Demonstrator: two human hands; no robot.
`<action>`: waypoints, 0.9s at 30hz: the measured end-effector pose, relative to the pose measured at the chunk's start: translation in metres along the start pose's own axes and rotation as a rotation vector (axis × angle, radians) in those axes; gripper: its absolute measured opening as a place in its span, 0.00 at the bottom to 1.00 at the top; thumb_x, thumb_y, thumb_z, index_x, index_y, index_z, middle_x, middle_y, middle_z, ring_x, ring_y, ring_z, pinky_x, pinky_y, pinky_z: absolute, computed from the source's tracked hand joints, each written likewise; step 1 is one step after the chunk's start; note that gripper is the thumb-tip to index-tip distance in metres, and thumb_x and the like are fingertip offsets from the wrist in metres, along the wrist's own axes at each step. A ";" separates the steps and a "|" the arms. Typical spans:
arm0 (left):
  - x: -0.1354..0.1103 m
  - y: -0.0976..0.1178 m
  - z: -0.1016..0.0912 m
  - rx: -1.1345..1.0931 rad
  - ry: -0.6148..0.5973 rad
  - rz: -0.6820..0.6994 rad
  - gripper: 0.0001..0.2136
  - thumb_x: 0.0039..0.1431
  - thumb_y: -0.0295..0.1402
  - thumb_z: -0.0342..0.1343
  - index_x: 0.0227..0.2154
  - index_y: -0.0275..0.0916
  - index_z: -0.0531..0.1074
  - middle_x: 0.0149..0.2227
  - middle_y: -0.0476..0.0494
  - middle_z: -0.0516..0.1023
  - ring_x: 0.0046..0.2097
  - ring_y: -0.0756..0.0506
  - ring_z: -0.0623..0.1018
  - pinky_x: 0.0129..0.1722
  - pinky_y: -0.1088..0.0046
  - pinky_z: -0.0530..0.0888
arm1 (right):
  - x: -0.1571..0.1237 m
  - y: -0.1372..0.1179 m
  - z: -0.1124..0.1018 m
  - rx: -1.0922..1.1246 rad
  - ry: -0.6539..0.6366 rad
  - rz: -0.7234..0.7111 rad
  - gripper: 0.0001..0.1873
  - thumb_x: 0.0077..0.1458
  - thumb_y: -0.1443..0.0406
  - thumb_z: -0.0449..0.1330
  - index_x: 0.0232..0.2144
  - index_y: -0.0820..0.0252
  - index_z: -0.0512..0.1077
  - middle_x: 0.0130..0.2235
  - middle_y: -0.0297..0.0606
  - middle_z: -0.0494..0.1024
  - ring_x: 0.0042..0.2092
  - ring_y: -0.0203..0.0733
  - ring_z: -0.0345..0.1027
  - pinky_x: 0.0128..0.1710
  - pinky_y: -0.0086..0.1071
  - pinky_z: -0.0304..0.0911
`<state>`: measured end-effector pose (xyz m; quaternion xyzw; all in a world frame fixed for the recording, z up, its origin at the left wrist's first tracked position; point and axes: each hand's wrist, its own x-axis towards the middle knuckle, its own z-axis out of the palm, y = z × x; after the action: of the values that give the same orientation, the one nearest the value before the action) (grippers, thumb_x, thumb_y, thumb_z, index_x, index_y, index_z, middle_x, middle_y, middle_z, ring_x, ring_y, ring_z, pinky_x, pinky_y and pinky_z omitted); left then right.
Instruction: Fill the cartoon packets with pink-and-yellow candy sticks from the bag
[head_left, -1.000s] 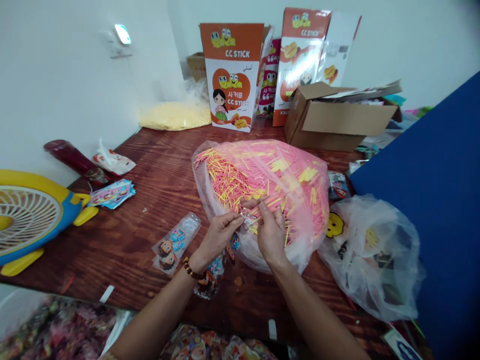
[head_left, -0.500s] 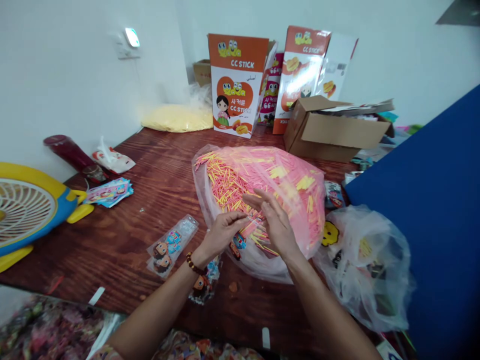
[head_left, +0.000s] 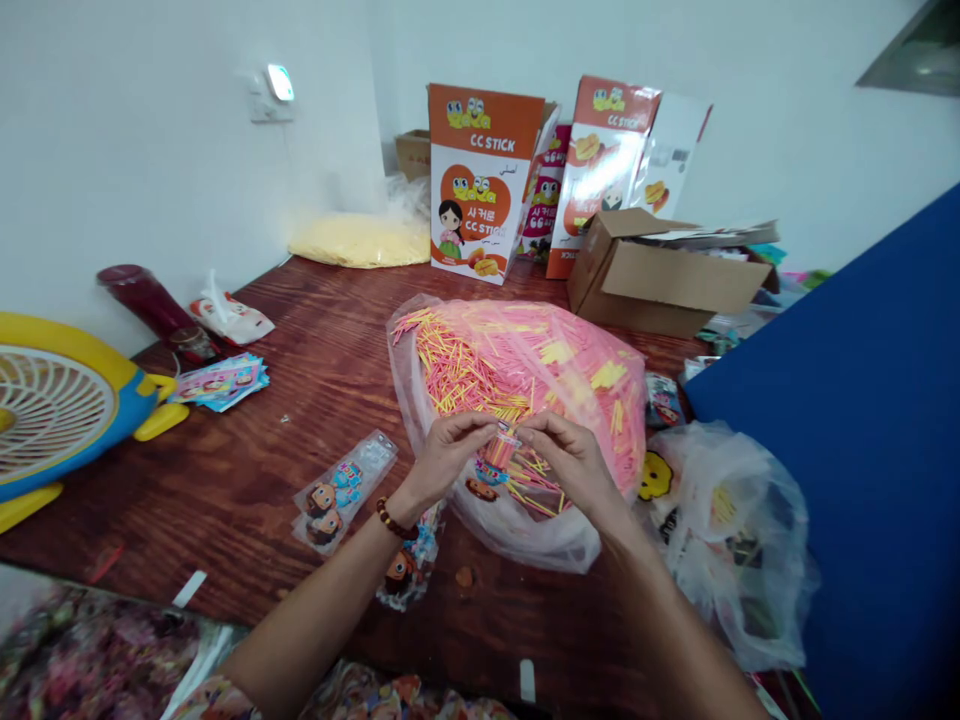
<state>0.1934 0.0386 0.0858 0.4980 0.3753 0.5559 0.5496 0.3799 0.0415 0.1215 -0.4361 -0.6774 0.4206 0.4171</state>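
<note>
Between my hands hangs a small clear printed packet (head_left: 496, 455) with pink sticks inside and a cartoon face at its lower end. My left hand (head_left: 451, 455) pinches its top left corner. My right hand (head_left: 571, 462) pinches the top right corner. Behind and below them lies a big clear plastic bag (head_left: 525, 330), spread open and full of thin pink and yellow sticks (head_left: 450, 365). Flat printed packets (head_left: 343, 492) lie on the table to the left. More packets (head_left: 405, 570) are partly under my left wrist.
Printed boxes (head_left: 480, 190) and an open brown carton (head_left: 675, 285) stand at the back. A yellow and blue fan (head_left: 60, 400) is at the left. At the right, a white plastic bag (head_left: 742, 540) sits by a blue panel (head_left: 862, 450). Cards (head_left: 221, 382) lie near the fan.
My right hand has come down from raised, spread fingers to a pinch on the packet's top corner. The packet now hangs more upright between both hands. The view has shifted slightly.
</note>
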 end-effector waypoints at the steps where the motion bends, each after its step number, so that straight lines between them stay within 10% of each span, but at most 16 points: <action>1: 0.000 0.000 0.000 0.005 0.028 0.009 0.10 0.54 0.38 0.65 0.35 0.37 0.82 0.35 0.45 0.82 0.37 0.48 0.77 0.41 0.73 0.73 | 0.000 0.000 0.002 0.014 0.002 -0.001 0.12 0.58 0.56 0.61 0.29 0.59 0.75 0.29 0.33 0.75 0.32 0.38 0.67 0.35 0.30 0.62; 18: -0.011 0.004 -0.008 0.039 -0.003 -0.196 0.17 0.45 0.44 0.69 0.23 0.34 0.74 0.23 0.51 0.71 0.28 0.52 0.68 0.30 0.76 0.65 | 0.013 0.011 0.028 0.370 0.037 0.180 0.15 0.47 0.54 0.68 0.32 0.57 0.73 0.29 0.30 0.73 0.27 0.33 0.62 0.27 0.28 0.60; 27: -0.013 -0.012 -0.010 -0.080 -0.042 -0.205 0.16 0.45 0.41 0.70 0.32 0.34 0.78 0.30 0.46 0.78 0.33 0.49 0.75 0.38 0.72 0.71 | 0.010 0.018 0.040 0.187 0.063 0.133 0.12 0.51 0.57 0.63 0.23 0.58 0.70 0.24 0.30 0.67 0.28 0.35 0.60 0.29 0.29 0.58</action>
<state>0.1855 0.0281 0.0707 0.4463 0.3902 0.5006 0.6308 0.3444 0.0474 0.0946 -0.4522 -0.5913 0.4949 0.4482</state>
